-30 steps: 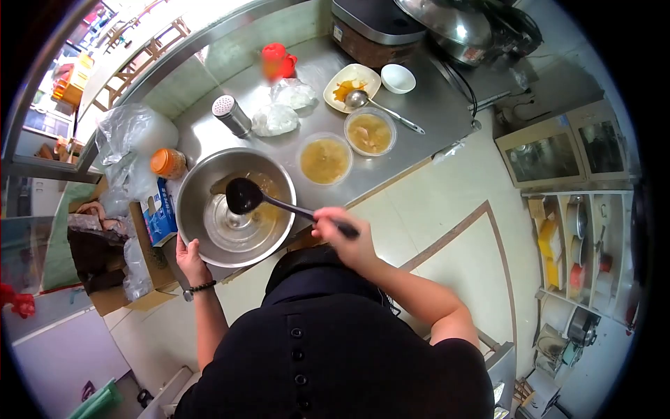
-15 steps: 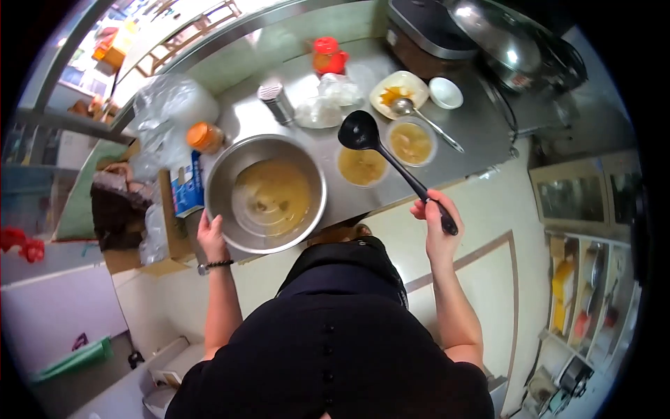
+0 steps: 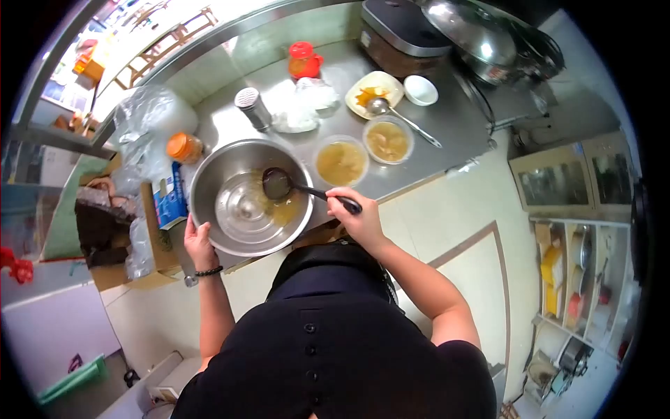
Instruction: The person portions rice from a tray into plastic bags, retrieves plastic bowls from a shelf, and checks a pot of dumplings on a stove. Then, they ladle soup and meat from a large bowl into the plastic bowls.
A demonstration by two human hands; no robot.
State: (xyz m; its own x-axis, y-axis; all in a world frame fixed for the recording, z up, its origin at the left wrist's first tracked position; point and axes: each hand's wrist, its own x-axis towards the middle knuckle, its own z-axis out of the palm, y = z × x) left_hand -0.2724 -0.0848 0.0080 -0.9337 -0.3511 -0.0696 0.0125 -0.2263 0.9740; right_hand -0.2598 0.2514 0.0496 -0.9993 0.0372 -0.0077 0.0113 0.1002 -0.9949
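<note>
My left hand [image 3: 199, 244] grips the near left rim of a large steel bowl [image 3: 222, 162]. Shallow yellowish broth [image 3: 285, 211] pools at the bowl's right side, leaving much of the ringed bottom bare. In my right hand [image 3: 357, 218] is the handle of a black ladle [image 3: 307, 189]. The ladle's cup lies inside the bowl, in or just above the broth; it seems to hold liquid. Right of the bowl stand two round plastic tubs of soup, a nearer tub [image 3: 341, 163] and a farther tub [image 3: 387, 140].
Behind the tubs are a plate [image 3: 354, 100] with a metal spoon [image 3: 415, 128] and a small white bowl [image 3: 421, 91]. A red-lidded jar [image 3: 304, 61], a shaker [image 3: 252, 108], an orange-lidded jar [image 3: 184, 147] and a blue box [image 3: 169, 198] surround the steel bowl. A rice cooker [image 3: 405, 42] stands at the back.
My right hand has moved left and lowered the ladle from over the tubs into the steel bowl. The broth has shifted to the right in the bowl. My left hand stays on the rim.
</note>
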